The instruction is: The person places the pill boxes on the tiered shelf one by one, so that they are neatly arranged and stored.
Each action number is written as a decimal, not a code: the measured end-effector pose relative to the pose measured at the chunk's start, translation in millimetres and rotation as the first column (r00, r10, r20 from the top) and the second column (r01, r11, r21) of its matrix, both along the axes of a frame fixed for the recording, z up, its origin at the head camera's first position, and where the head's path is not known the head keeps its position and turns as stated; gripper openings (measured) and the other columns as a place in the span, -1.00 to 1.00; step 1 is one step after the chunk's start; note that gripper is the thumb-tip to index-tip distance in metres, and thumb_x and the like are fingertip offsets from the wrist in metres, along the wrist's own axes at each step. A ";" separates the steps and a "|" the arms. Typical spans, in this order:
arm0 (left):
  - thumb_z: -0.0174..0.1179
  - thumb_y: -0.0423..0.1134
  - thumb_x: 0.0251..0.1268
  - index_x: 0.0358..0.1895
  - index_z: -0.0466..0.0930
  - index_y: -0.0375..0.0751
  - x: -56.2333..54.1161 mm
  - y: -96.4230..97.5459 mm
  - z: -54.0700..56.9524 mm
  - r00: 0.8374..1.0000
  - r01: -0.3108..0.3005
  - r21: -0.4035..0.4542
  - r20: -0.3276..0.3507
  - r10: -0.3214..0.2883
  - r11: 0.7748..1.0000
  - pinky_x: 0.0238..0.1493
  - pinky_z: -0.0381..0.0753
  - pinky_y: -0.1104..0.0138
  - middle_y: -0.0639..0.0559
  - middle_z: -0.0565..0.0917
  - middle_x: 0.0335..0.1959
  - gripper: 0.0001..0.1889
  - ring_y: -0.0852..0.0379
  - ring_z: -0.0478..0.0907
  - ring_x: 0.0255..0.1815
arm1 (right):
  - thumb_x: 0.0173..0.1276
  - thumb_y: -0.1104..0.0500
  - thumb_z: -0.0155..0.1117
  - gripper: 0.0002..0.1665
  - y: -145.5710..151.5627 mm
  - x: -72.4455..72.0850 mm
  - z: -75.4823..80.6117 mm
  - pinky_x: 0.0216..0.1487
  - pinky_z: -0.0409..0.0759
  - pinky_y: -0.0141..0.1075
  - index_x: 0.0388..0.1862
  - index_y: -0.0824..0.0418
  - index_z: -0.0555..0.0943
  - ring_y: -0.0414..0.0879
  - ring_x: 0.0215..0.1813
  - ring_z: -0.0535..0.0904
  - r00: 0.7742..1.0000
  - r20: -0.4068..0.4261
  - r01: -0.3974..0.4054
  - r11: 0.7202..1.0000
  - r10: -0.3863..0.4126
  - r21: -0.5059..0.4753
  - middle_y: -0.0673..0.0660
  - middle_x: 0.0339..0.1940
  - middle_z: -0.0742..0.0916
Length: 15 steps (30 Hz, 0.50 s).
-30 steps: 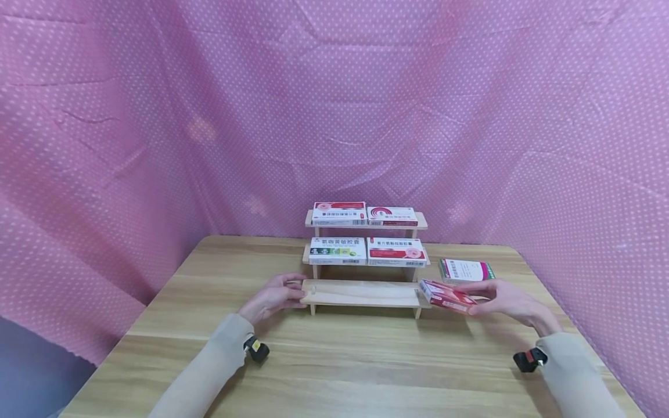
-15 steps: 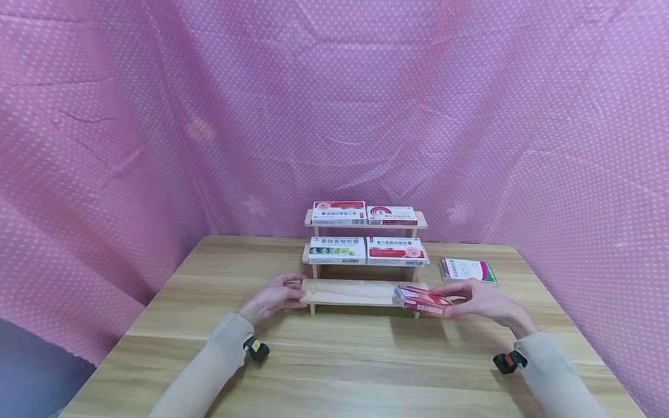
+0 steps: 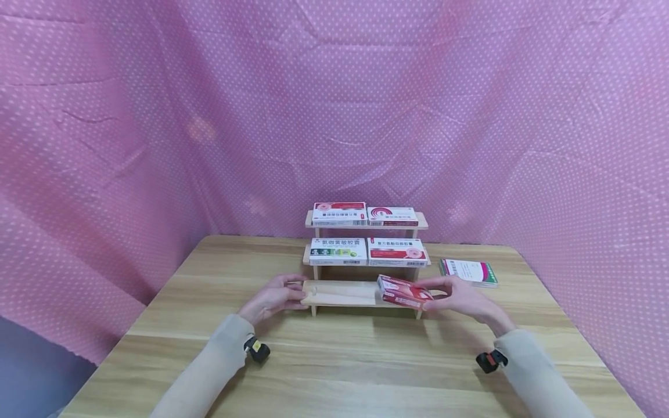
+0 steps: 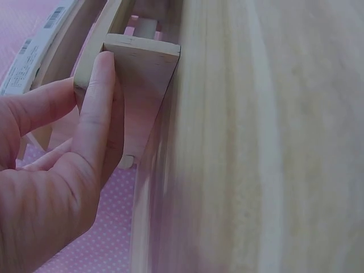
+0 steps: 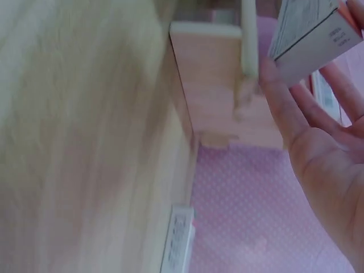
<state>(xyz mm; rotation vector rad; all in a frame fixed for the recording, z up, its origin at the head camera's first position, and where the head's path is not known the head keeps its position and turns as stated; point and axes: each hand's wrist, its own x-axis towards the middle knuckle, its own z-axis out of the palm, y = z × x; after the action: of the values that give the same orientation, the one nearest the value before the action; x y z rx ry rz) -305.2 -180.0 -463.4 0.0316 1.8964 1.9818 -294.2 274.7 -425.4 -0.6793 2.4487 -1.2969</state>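
A three-tier wooden display rack (image 3: 342, 294) stands at the table's far side. My left hand (image 3: 274, 298) pinches the left end of its lowest tier; the left wrist view shows thumb and fingers at the board's end (image 4: 83, 79). My right hand (image 3: 462, 299) grips a red medicine box (image 3: 403, 290) by its right end. Slightly tilted, the box is over the right part of the lowest tier; whether it touches the board I cannot tell. In the right wrist view the box (image 5: 310, 42) appears beside the rack's side panel (image 5: 210, 79).
Two medicine boxes lie on the top tier, a red-and-white one (image 3: 340, 213) and a smaller one (image 3: 392, 216). The middle tier bears a green-and-white box (image 3: 338, 251) and another red-and-white box (image 3: 397, 252). Right of the rack, a white-and-green box (image 3: 468, 271) lies on the wooden table (image 3: 366, 371).
My right hand has carried the red box leftward, from beside the lowest tier's right end to over its right part. The left hand has stayed on the rack.
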 end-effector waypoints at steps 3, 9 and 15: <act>0.11 -0.62 0.20 0.44 0.14 -0.44 -0.8 0.4 -1.1 1.000 0.001 0.002 0.000 -0.001 1.000 0.09 0.70 0.11 -0.36 0.42 0.12 -0.31 -0.07 0.62 -0.10 | 0.20 -0.02 0.45 -0.35 -8.4 0.9 -1.7 0.29 0.47 -0.07 0.30 -0.06 0.55 0.13 0.36 0.41 1.000 0.021 0.013 1.000 -0.013 0.001 0.15 0.35 0.55; 0.10 -0.61 0.23 0.45 0.11 -0.45 -0.7 0.3 -0.3 1.000 0.015 0.001 -0.010 -0.015 1.000 0.10 0.70 0.12 -0.38 0.40 0.15 -0.31 -0.07 0.60 -0.08 | 0.19 -0.06 0.46 -0.33 -23.0 1.8 -5.7 0.42 0.36 0.16 0.30 -0.08 0.54 0.26 0.46 0.32 1.000 0.010 0.018 1.000 -0.018 -0.015 0.16 0.40 0.51; 0.10 -0.61 0.22 0.45 0.10 -0.46 -0.1 0.9 0.6 1.000 0.015 -0.001 -0.011 -0.015 1.000 0.09 0.70 0.12 -0.37 0.43 0.13 -0.30 -0.07 0.61 -0.08 | 0.14 -0.11 0.48 -0.32 -35.8 1.4 -10.2 0.32 0.49 0.00 0.27 -0.13 0.55 0.10 0.35 0.45 0.995 0.041 0.094 0.996 -0.093 -0.004 0.12 0.33 0.57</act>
<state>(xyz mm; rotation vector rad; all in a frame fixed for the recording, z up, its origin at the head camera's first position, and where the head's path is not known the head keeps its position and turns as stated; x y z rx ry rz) -305.3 -179.1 -462.8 0.0566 1.8978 1.9747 -292.9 238.9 -435.7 -0.5402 2.4718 -1.3386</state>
